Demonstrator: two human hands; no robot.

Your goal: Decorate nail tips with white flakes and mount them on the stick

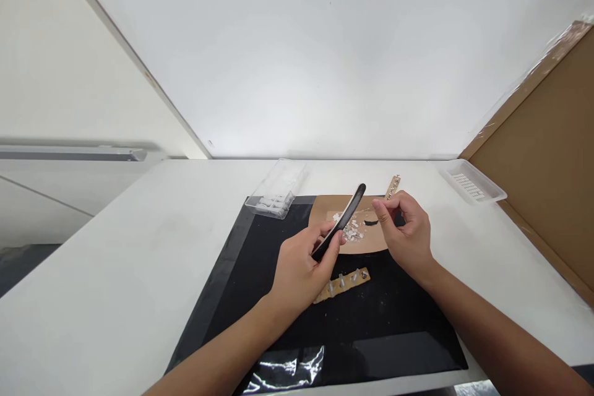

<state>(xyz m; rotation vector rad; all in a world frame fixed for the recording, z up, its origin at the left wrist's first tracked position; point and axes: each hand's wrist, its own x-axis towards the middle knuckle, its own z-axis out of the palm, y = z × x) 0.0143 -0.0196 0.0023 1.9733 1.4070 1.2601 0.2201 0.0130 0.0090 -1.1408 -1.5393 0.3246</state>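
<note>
My left hand (304, 266) grips a curved black nail file (346, 215) with a pale edge, its far end pointing up and to the right. To the right, my right hand (406, 229) has its thumb and forefinger pinched together, and whatever is between them is too small to make out. Between and beyond the hands lies a tan sheet (322, 204) with a heap of small white flakes (353, 232) and a dark curved scrap (370, 223). Just below the left hand rests a tan strip (346, 283) with several clear pieces standing on it.
A black mat (260, 260) covers the middle of the white table (139, 272). At its back left edge stands a clear plastic box (278, 189) with white pieces inside. Another studded strip (393, 187) lies behind the right hand. A white tray (473, 182) sits near the cardboard panel (547, 161).
</note>
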